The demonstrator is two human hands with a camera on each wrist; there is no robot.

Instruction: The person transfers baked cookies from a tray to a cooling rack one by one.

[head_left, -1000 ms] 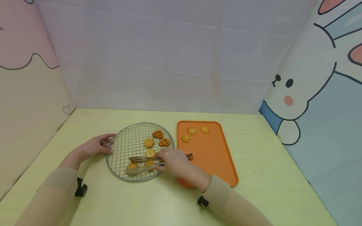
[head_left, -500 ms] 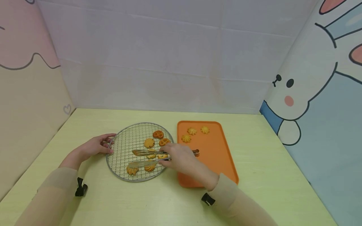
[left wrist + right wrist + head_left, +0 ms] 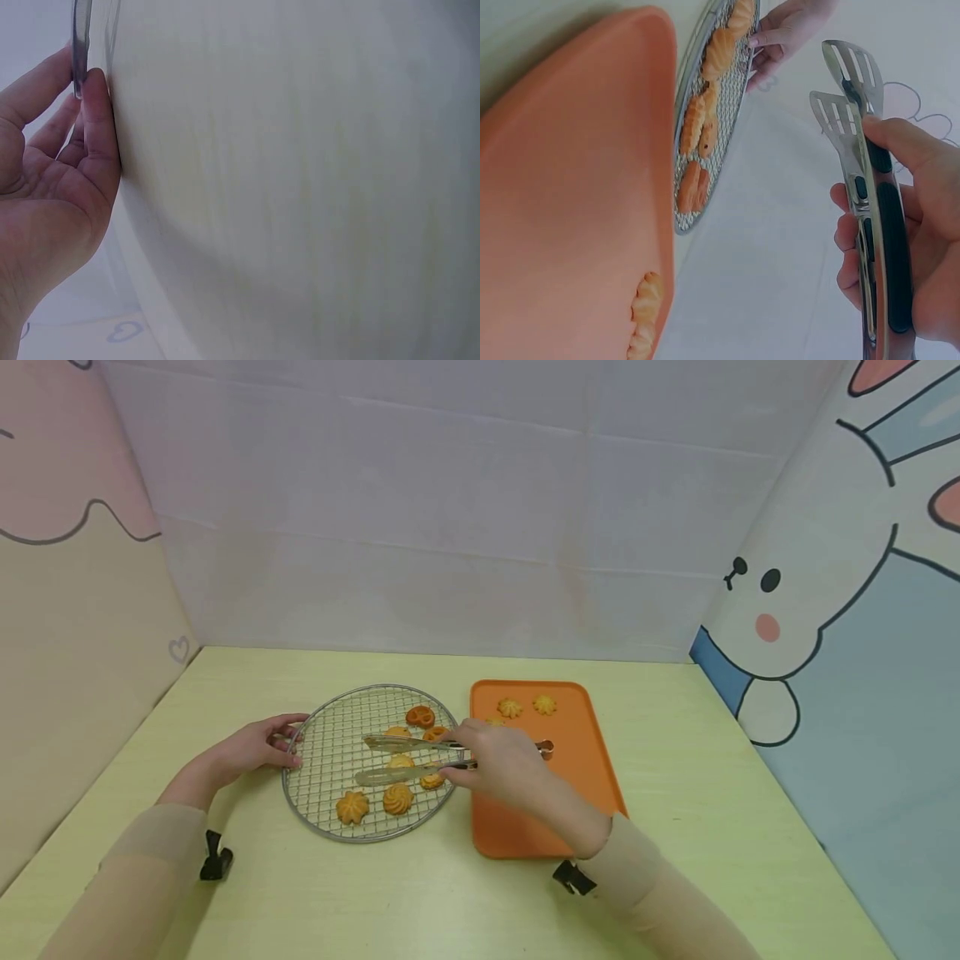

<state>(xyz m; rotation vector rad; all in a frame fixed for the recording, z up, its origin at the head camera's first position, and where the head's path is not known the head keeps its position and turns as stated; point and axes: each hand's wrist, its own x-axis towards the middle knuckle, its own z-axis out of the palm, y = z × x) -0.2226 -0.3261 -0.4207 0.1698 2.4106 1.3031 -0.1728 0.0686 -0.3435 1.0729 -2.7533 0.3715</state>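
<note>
A round wire cooling rack (image 3: 315, 777) lies on the table with several cookies and pretzels on it. At its left edge, my left hand (image 3: 251, 752) pinches the rim (image 3: 80, 45) between thumb and fingers. My right hand (image 3: 510, 764) holds metal tongs (image 3: 397, 774) over the rack's right part, their slotted ends apart with nothing between them in the right wrist view. A star-shaped cookie (image 3: 352, 807) and a swirl cookie (image 3: 397, 799) sit near the rack's front. Behind them is a pretzel (image 3: 421, 717); the tongs partly cover other cookies.
Right of the rack lies an orange tray (image 3: 517, 835), partly under my right hand and forearm. Star-shaped cookies (image 3: 510, 707) sit at its far end, one mostly hidden by the hand. A white wall (image 3: 450, 527) stands behind the table (image 3: 735, 827).
My right hand has moved right and away from me with the tongs, off the front cookies, which now show fully. The left hand stays at the rack's rim.
</note>
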